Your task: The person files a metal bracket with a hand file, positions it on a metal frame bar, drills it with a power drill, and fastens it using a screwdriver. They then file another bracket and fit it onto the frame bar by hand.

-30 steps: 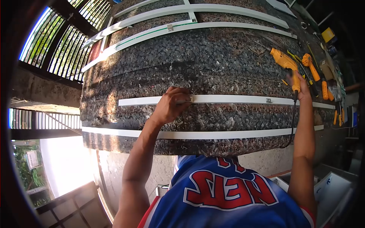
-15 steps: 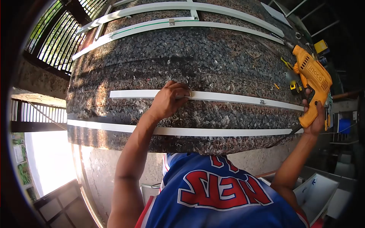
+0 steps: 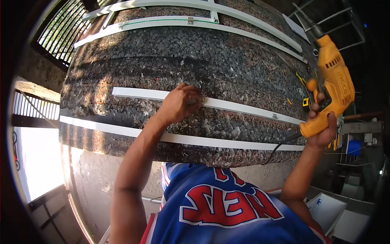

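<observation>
My right hand (image 3: 323, 132) is wrapped round the handle of a yellow power drill (image 3: 338, 77), raised at the table's right side with its chuck pointing up and away. My left hand (image 3: 183, 102) lies over a long white profile strip (image 3: 235, 106), its fingers closed on a small metal bracket (image 3: 201, 100) at the strip; the fingers hide most of it. Further right, another small bracket (image 3: 274, 116) sits on the same strip. A second white strip (image 3: 101, 125) lies nearer my body.
White framing (image 3: 146, 23) with a metal bracket lies across the far side of the worn, mottled table (image 3: 162, 61). A tape measure (image 3: 306, 105) and other small tools are at the right edge. A dark cord (image 3: 276, 150) crosses the near strip.
My right hand has lifted the drill, its chuck now higher and off the far right edge. The left hand keeps its place on the strip. The view has shifted slightly.
</observation>
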